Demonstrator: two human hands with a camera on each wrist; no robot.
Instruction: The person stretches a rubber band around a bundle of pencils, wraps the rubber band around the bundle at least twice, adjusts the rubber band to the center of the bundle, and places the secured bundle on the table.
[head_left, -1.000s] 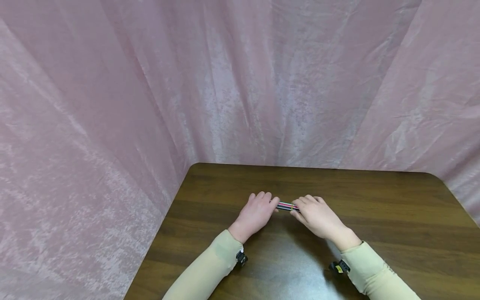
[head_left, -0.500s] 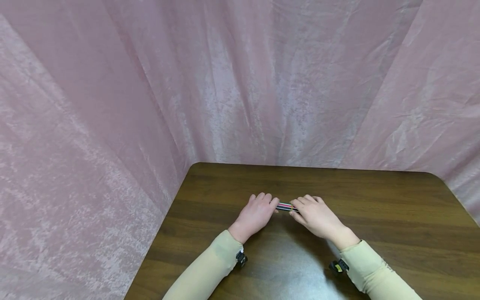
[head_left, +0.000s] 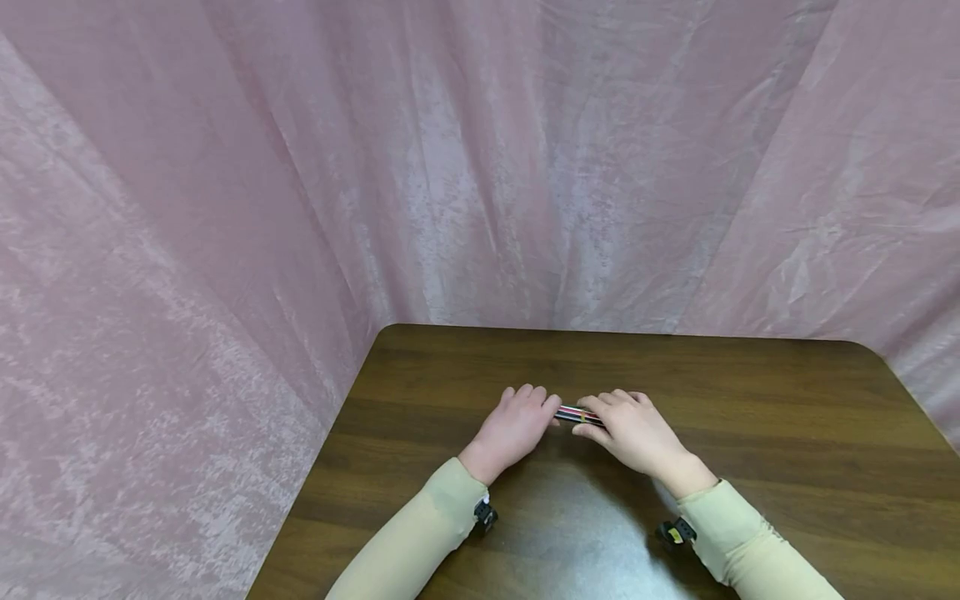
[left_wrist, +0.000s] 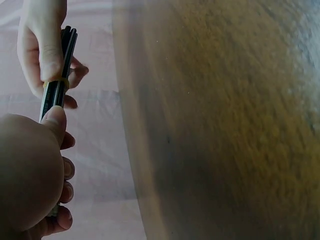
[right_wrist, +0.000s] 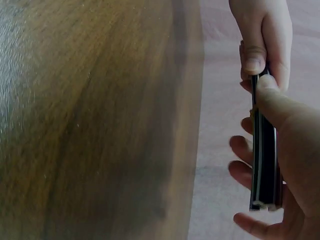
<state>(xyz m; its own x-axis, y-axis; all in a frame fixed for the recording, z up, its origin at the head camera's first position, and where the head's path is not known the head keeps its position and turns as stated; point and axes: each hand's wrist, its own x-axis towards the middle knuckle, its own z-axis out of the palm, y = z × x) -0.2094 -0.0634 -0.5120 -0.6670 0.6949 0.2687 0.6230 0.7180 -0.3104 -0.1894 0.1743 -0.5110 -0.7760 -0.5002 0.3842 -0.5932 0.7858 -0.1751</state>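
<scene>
A slim bundle of pencils [head_left: 568, 412], with dark, white and pinkish-red stripes, spans the space between both hands above the table. My left hand [head_left: 517, 427] grips its left end, fingers wrapped around and thumb along the top. At the other end, my right hand [head_left: 633, 431] holds the bundle between thumb and fingers. A yellow rubber band [left_wrist: 65, 82] circles the pencils by the right thumb. In the right wrist view, the right thumb presses near the band and the other fingers lie loosely beneath the bundle [right_wrist: 265, 160]. The palms hide parts of it.
A brown wooden table [head_left: 450, 358] with rounded corners lies under the hands. Pink velvety curtains [head_left: 480, 167] hang behind it and along the left. Small black wrist cameras [head_left: 677, 532] are strapped at the sleeve cuffs.
The right thumb has shifted slightly down and away from the right forefinger, showing more of the bundle around the band. The left hand keeps its grip, almost still.
</scene>
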